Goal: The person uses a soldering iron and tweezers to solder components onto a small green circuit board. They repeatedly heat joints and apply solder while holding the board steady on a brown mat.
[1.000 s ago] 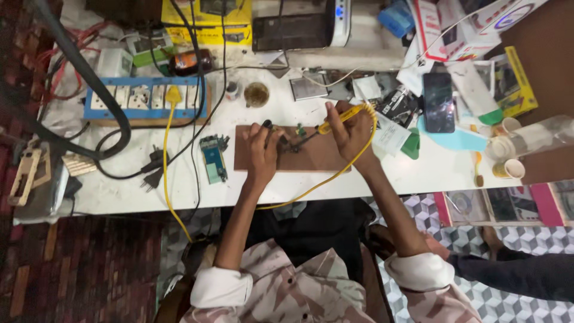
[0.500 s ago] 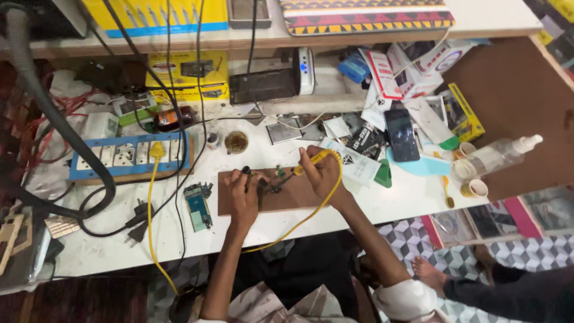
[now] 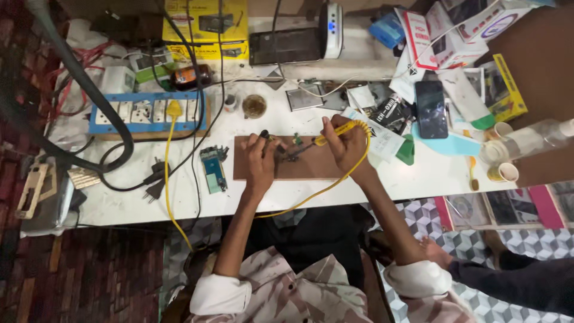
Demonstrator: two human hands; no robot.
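Observation:
My right hand grips a yellow-handled soldering iron, its tip pointing left at a small component on a brown wooden board. A yellow cord runs from the iron around my wrist and off the table's front edge. My left hand rests on the board's left part and holds a thin black-handled tool close to the same component.
On the white table lie a blue circuit board, a blue power strip with a yellow plug, black cables, a dark phone, boxes and small cups at the right. Another person's bare foot is at the lower right.
The view has shifted, so the table sits lower in the frame than one second ago. Both hands stay on the board with the iron and tool in nearly the same pose.

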